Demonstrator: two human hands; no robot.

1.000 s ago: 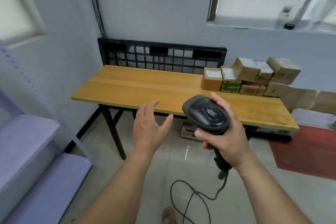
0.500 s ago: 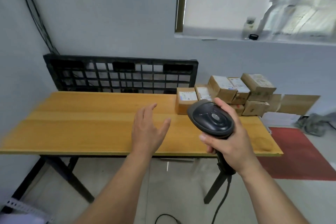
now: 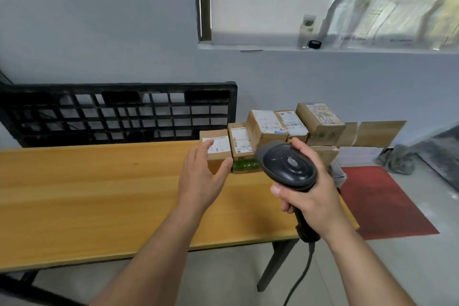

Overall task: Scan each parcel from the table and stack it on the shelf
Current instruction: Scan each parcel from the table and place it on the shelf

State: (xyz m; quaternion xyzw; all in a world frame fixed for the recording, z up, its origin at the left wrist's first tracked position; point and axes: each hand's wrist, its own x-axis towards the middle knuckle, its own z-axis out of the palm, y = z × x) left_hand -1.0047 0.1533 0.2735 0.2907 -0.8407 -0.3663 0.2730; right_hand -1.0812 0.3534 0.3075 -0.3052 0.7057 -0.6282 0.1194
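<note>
Several brown cardboard parcels (image 3: 273, 129) with white labels are piled at the far right end of the wooden table (image 3: 99, 193). The leftmost small parcel (image 3: 218, 149) stands on the tabletop. My left hand (image 3: 201, 179) reaches over the table with fingers spread, just in front of that parcel and partly covering it; whether it touches is unclear. My right hand (image 3: 313, 196) grips the handle of a black barcode scanner (image 3: 288, 166), held above the table's right end with its cable hanging down. The shelf is out of view.
A black plastic pallet (image 3: 111, 111) leans against the wall behind the table. A red mat (image 3: 380, 201) lies on the floor at right, with a grey cloth (image 3: 397, 159) beyond it. A jar (image 3: 306, 31) stands on the window sill.
The view has swung right and closer to the table. My left hand has advanced from mid-table to the leftmost parcel. The scanner stays gripped in my right hand.
</note>
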